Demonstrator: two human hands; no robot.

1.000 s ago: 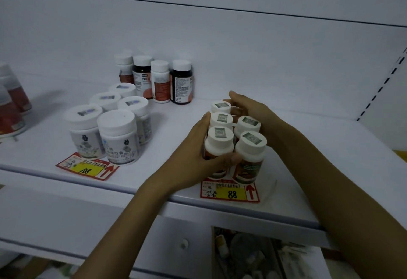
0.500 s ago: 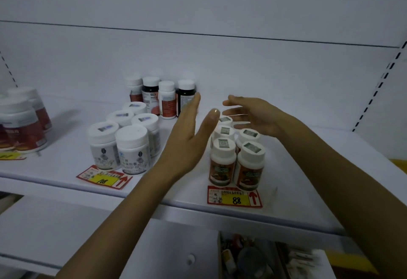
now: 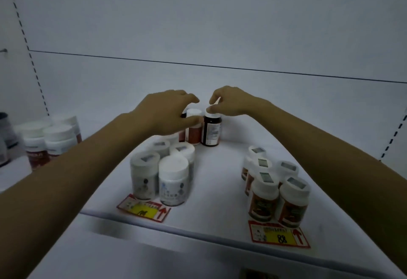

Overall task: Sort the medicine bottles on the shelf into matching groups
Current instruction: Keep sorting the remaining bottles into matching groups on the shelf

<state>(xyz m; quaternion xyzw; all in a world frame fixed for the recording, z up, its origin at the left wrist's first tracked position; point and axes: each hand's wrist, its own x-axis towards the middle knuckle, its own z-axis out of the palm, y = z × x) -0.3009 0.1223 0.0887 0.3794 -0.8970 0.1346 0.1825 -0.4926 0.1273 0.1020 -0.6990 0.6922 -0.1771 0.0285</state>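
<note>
- Standing at the left edge of the shelf (image 3: 220, 203), the red-labelled jars (image 3: 52, 140) are blurred and beyond either hand's reach; nothing about them looks different.
- Next along, the grey-white bottles (image 3: 163, 173) sit in a tight cluster near the front edge, just behind the left price tag (image 3: 144, 208), placed as they were a second ago.
- Half a second ago the left hand (image 3: 167, 113) was open and raised beside the front cluster. It has now reached to the back edge, fingers and thumb curled round the top of the white-capped bottle (image 3: 194, 124) (how firm the hold is, I cannot tell).
- Touching that bottle's right side stands the dark bottle (image 3: 212, 131). The right hand (image 3: 231, 102), which was hovering open, has come over it and pinches its white cap from above.
- Near the front edge on the right, the orange-labelled bottles (image 3: 275, 188) stand packed in two rows behind the right price tag (image 3: 279, 234). A second ago both hands were pressed around them; now they are let go.
- My reading is that the orange group is finished and the mixed row at the back edge is being taken up, one bottle per hand, so that the unlike bottles can be separated.
</note>
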